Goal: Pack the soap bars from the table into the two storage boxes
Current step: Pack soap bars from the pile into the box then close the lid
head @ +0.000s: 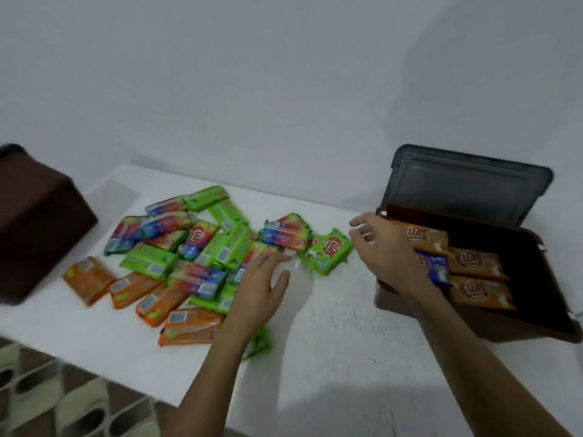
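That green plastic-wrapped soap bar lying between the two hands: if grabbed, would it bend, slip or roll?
The green plastic-wrapped soap bar looks like a flat block, so it should probably stay stiff and slide rather than roll. Its glossy wrapper may be slightly slippery, and its crimped ends would likely crumple.

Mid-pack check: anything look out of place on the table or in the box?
Nothing looks spilled or damaged. Two small oddities: one blue bar lies among the orange bars in the open box, and a green bar lies apart from the pile, partly under the left forearm.
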`<state>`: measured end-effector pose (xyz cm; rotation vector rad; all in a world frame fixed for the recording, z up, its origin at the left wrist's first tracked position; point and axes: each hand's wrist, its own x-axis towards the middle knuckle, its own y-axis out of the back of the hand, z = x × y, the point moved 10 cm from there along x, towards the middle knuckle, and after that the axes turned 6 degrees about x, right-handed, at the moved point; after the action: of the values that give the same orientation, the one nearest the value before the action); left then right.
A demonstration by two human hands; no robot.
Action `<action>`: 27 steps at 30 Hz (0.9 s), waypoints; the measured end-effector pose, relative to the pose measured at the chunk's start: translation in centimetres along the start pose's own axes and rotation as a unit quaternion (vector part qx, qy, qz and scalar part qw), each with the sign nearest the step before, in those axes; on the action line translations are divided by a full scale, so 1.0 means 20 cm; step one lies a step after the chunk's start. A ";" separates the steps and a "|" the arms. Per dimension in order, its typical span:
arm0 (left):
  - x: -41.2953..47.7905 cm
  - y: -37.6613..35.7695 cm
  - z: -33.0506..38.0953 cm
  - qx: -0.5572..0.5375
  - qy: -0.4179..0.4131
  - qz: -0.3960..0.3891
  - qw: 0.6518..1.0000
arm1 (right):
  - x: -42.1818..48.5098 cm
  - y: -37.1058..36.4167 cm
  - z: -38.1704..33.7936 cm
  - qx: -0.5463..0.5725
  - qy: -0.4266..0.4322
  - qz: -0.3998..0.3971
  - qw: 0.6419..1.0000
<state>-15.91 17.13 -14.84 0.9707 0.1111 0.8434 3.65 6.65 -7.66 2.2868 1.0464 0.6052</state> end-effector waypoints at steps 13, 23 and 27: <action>-0.44 0.63 -0.97 0.123 0.197 0.031 0.972 | -0.31 -1.40 -0.68 -0.066 0.219 -0.342 0.911; -0.48 0.58 -1.12 0.113 0.222 -0.027 0.968 | -0.50 -1.68 -0.72 -0.255 0.325 -0.360 0.837; -0.46 0.56 -1.14 0.128 0.201 -0.067 0.969 | -0.50 -1.69 -0.73 -0.254 0.324 -0.348 0.842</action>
<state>-38.76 29.64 -22.05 1.0073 0.6407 0.9054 -29.22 21.67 -20.03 1.1088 1.6588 1.1865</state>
